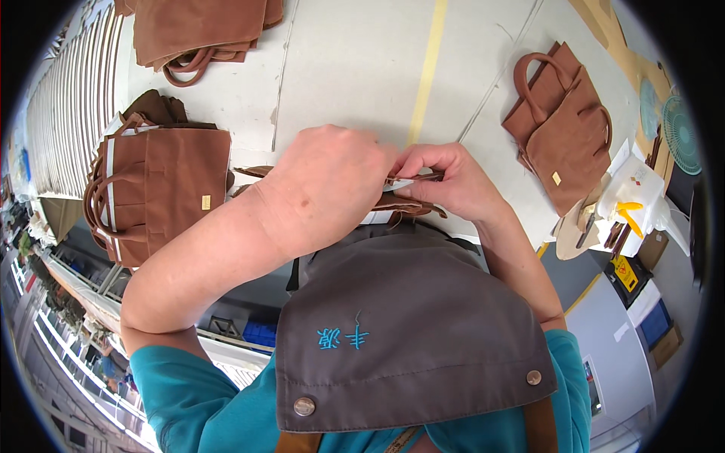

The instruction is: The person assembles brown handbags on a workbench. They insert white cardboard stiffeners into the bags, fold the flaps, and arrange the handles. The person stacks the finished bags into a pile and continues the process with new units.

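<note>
At the table's near edge, both of my hands are at a brown bag piece [411,205] with layered edges and a pale strip showing. My right hand [461,181] pinches its upper edge between thumb and fingers. Closed and bent over the piece, my left hand [336,174] meets the right hand's fingertips. Its own fingertips are hidden, so I cannot see what they grip. Part of the brown piece sticks out to the left, behind my left wrist. The grey apron front [415,317] covers its lower side.
Stacked brown bag pieces with handles [174,174] lie on the left, and another brown stack [200,34] is at the far left. A brown handbag [563,136] lies at the right. Beyond it are yellow-handled scissors [628,215], a white container [630,185] and a green fan [682,132].
</note>
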Available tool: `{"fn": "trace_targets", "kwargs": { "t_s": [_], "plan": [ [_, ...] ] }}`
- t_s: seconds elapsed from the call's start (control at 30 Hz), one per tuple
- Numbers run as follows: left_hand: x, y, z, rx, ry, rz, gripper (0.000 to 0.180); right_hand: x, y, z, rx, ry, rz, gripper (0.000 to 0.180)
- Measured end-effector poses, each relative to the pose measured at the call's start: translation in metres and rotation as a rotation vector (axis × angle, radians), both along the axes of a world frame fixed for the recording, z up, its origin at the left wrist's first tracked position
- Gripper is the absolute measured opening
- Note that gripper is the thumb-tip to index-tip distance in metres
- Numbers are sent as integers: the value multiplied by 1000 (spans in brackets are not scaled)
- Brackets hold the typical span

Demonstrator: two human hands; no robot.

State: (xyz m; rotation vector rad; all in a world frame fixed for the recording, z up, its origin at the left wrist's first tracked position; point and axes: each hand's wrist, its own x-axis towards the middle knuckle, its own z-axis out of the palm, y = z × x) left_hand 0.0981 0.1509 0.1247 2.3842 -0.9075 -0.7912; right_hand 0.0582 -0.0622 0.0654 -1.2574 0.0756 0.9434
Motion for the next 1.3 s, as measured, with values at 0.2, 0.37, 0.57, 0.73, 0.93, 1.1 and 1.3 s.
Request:
{"fn": "trace_targets", "kwargs": {
  "t_s": [0.2, 0.37, 0.57, 0.73, 0.93, 1.1, 1.3],
  "plan": [
    [0, 4, 1, 11, 35, 7, 8, 0, 0, 0, -19, 64, -12, 8],
    [3, 8, 4, -14, 129, 40, 8, 1, 0, 1, -43, 60, -16, 9],
    [3, 16, 2, -68, 154, 76, 8, 7, 4, 6, -97, 62, 14, 14],
    [1, 20, 4, -86, 144, 90, 9, 6, 3, 4, -124, 44, 48, 11],
    [-2, 18, 3, -63, 123, 99, 8, 6, 3, 7, -151, 48, 59, 13],
    [-2, 16, 3, -87, 113, 109, 7, 5, 3, 6, -148, 51, 61, 13],
    [-2, 15, 0, -90, 90, 83, 10, 6, 3, 5, -149, 37, 84, 14]
  ]
}}
